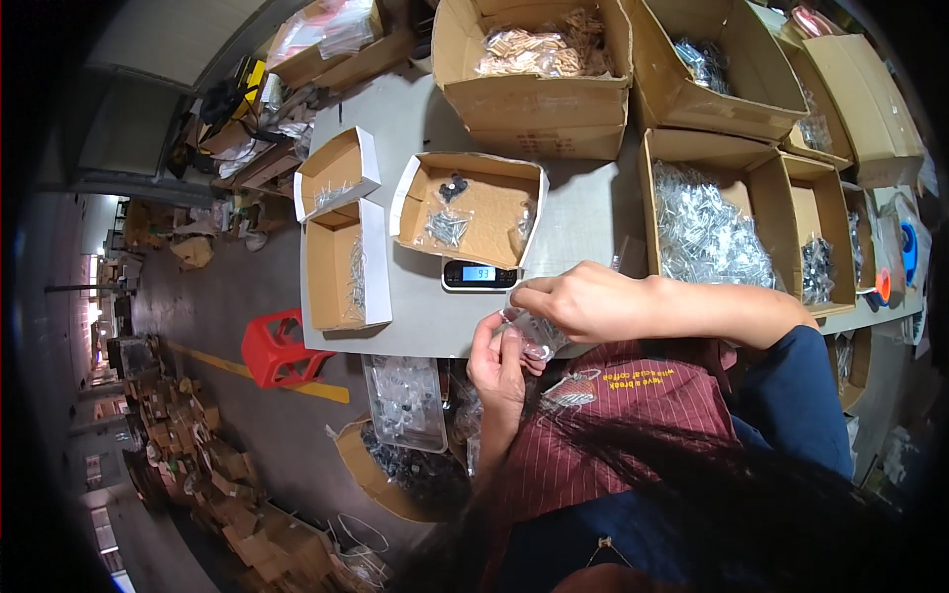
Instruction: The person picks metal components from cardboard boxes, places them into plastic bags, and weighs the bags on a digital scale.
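Note:
A small clear plastic bag is held between my two hands, just off the near edge of the table. My left hand pinches it from below with thumb and fingers. With bent fingers, my right hand grips its upper part. What lies inside the bag is too small to make out. Just beyond my hands a small digital scale with a lit display stands on the grey table. A shallow cardboard tray rests over it. In the tray are a bag of screws, black parts and another clear bag.
Two small cardboard trays with metal pieces stand at the left. Large cartons of bagged parts line the back, and a box of many bagged screws stands right. A red stool and a clear bin are at lower left.

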The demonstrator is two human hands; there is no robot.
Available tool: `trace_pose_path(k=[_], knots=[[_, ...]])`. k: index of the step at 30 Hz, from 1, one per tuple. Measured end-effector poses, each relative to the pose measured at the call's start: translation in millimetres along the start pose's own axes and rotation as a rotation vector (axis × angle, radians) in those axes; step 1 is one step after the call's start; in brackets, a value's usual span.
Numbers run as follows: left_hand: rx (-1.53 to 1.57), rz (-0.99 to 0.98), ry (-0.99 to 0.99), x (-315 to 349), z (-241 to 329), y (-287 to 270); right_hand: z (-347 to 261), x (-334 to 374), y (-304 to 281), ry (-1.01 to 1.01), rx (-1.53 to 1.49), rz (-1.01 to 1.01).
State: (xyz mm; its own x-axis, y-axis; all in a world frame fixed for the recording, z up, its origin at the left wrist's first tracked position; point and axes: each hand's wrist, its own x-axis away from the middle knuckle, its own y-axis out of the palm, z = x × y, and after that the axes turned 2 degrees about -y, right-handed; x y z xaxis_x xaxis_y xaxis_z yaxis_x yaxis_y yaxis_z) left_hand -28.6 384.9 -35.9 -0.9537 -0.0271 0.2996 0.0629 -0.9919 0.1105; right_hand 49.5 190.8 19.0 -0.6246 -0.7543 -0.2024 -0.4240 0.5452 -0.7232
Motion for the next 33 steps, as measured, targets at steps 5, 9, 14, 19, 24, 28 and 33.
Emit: trace_pose_path(k=[5,9,14,19,24,28,33], knots=[[-0.016,0.017,-0.008,4.1,2.7,-0.9,19.2,-8.1,5.3,-0.116,-0.054,0.168],[0.001,0.000,-0.020,5.8,7.3,11.0,102.3,-56.4,17.5,0.116,0.361,0.186],[-0.040,-0.002,-0.014,6.2,13.1,12.9,110.8,-110.7,38.0,0.538,0.624,-0.445],[0.048,0.049,-0.059,6.6,6.6,3.3,135.2,-129.6,68.4,0.434,0.490,-0.428],[0.061,0.073,-0.057,-1.7,3.1,-6.0,150.9,-147.6,49.1,0.406,-0.415,-0.112],[0.049,0.037,-0.050,-10.1,9.6,-3.5,157.0,-157.5,39.8,0.381,-0.960,0.064],[0.064,0.036,-0.094,-16.5,7.9,0.9,165.0,-165.0,44.4,0.368,-1.028,0.007]])
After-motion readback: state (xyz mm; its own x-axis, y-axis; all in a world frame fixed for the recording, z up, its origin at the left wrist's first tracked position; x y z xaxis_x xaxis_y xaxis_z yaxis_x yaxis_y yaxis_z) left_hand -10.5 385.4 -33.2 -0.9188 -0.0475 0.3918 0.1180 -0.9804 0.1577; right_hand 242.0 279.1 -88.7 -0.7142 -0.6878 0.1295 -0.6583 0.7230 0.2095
